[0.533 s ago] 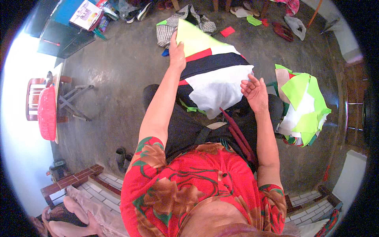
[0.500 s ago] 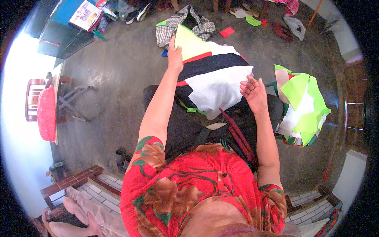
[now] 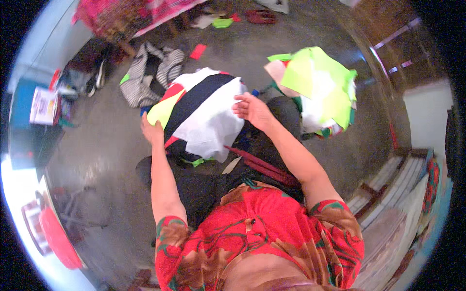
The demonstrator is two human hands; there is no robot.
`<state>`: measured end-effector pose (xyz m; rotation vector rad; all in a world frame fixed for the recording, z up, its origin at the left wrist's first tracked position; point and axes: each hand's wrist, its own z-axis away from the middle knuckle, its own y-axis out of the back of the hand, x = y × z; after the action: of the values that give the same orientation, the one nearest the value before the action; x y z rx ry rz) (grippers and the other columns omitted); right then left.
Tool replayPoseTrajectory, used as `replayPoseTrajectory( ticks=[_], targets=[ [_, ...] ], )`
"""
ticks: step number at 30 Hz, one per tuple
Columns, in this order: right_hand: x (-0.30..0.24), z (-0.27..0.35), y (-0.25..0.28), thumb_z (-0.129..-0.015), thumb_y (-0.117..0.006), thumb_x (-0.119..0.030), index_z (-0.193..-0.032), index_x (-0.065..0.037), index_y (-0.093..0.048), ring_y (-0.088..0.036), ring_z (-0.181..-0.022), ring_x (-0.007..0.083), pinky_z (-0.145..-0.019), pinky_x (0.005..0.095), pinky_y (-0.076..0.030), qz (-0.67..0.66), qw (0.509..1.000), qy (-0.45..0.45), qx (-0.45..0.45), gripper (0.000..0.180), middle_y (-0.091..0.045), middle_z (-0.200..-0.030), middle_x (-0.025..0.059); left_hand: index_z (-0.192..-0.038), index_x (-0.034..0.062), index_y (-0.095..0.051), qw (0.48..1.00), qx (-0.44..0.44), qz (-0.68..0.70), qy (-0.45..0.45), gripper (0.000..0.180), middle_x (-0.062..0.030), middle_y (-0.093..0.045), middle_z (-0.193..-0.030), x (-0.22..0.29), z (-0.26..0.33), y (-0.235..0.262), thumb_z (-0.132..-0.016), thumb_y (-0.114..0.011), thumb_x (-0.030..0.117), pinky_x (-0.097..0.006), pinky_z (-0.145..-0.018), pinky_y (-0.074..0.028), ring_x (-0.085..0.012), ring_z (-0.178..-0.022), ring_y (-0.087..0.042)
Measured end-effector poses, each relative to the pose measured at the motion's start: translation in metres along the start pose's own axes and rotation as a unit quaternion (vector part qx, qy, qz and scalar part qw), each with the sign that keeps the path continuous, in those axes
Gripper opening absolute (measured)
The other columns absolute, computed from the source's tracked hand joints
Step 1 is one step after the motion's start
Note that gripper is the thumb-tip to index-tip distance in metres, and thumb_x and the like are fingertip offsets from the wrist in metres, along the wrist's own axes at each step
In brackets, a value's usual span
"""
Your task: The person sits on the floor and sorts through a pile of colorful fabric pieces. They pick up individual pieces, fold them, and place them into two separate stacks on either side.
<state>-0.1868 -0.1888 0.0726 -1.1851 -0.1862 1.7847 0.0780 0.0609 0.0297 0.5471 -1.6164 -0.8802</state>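
My left hand (image 3: 152, 132) is closed on the edge of a yellow-green fabric piece (image 3: 166, 110), the thumb lying on top. This piece overlaps the left side of a stack over my lap. In the stack are a white fabric piece (image 3: 211, 127), a black fabric band (image 3: 195, 101) and strips of red. At the right edge of the white fabric is my right hand (image 3: 252, 109), fingers loosely bent and apart, holding nothing. Whether its fingertips touch the cloth I cannot tell. A dark red strap-like strip (image 3: 259, 162) lies across my lap below the stack.
To the right stands a heap of fabric pieces (image 3: 324, 80), mostly lime green and white. A checked cloth bundle (image 3: 141, 80) lies on the floor at the far left, near a red scrap (image 3: 198, 51). A red plastic basin (image 3: 58, 237) is at the lower left.
The whole view has swung to the right, so the stack and heap appear further left. My left hand has brought the yellow-green piece lower and nearer; my right hand stays beside the white fabric.
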Motion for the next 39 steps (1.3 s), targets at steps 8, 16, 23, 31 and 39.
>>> replayPoseTrajectory(
  ticks=[8,16,23,31,39],
  targets=[
    [0.002,0.006,-0.004,-0.093,-0.042,-0.036,-0.113,-0.005,-0.053,-0.062,-0.077,0.0151,-0.07,0.0276,-0.049,0.02,0.993,0.077,-0.093,0.038,-0.064,-0.09,0.0072,-0.135,0.0122,-0.035,0.948,-0.177,-0.132,-0.231,0.067,-0.0169,-0.026,-0.143,0.017,0.057,-0.023,-0.08,-0.062,0.038,-0.056,-0.102,-0.023,-0.0348,-0.133,-0.022],
    [-0.034,0.052,-0.02,-0.09,-0.053,-0.018,-0.104,-0.003,-0.057,-0.061,-0.079,0.013,-0.072,0.0267,-0.049,0.088,0.978,0.18,-0.059,0.022,-0.064,-0.091,0.007,-0.139,0.0151,-0.03,0.945,-0.141,-0.177,-0.236,0.074,-0.0119,-0.022,-0.147,0.018,0.07,-0.026,-0.08,-0.057,0.051,-0.058,-0.103,-0.017,-0.032,-0.136,-0.017],
    [-0.172,0.068,0.099,-0.077,-0.064,-0.011,-0.113,-0.017,-0.058,-0.056,-0.106,0.0254,-0.088,0.0351,-0.045,0.545,0.605,0.483,0.322,0.037,-0.059,-0.115,0.0058,-0.14,0.0135,-0.026,0.939,-0.143,-0.202,-0.239,0.073,-0.0137,-0.019,-0.147,0.021,0.071,-0.03,-0.083,-0.054,0.05,-0.059,-0.103,-0.016,-0.0327,-0.137,-0.014],
    [-0.177,0.066,0.173,-0.079,-0.063,-0.026,-0.113,-0.015,-0.06,-0.054,-0.107,0.0258,-0.089,0.0355,-0.044,0.689,0.526,0.344,0.361,0.035,-0.056,-0.12,0.0064,-0.14,0.0132,-0.026,0.944,-0.135,-0.19,-0.234,0.078,-0.0137,-0.017,-0.148,0.018,0.073,-0.034,-0.08,-0.056,0.052,-0.06,-0.103,-0.014,-0.0323,-0.137,-0.012],
    [-0.18,0.041,0.239,-0.087,-0.053,-0.035,-0.106,-0.012,-0.063,-0.062,-0.09,0.0199,-0.08,0.0311,-0.047,0.566,0.588,0.377,0.437,0.032,-0.066,-0.097,0.0082,-0.139,0.0123,-0.028,0.948,-0.133,-0.162,-0.239,0.086,-0.0158,-0.02,-0.146,0.029,0.071,-0.041,-0.074,-0.058,0.06,-0.058,-0.104,-0.012,-0.0341,-0.136,-0.015]
  ],
)
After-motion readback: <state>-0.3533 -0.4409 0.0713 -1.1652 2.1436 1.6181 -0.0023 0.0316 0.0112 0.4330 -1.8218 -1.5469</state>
